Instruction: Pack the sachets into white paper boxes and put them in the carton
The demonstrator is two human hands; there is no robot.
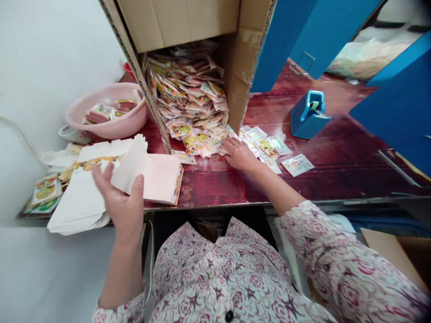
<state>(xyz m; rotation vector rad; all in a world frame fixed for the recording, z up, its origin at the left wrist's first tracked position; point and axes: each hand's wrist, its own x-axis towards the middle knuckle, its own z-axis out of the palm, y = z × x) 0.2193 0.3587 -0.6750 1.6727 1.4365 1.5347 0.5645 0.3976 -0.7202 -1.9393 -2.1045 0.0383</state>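
Head view: the left hand (pixel 121 204) pinches a small white folded paperboard carton (pixel 158 175) just above the dark red wooden desk (pixel 319 179). The carton looks light, thin and easily crushed, so it is best held along its folded edges. The right hand (pixel 239 154) rests flat and unclenched on slippery little printed sachets (pixel 266 146).

No legible print — sachets (pixel 188 96) too blurry

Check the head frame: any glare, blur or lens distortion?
Head view: wide-angle stretch, the box and blue panels splay outward. Head view: wall at left blown out white; soft sheen on the table near the tape dispenser. Head view: sachets and right hand sharp; left hand, gripping a carton, slightly soft.
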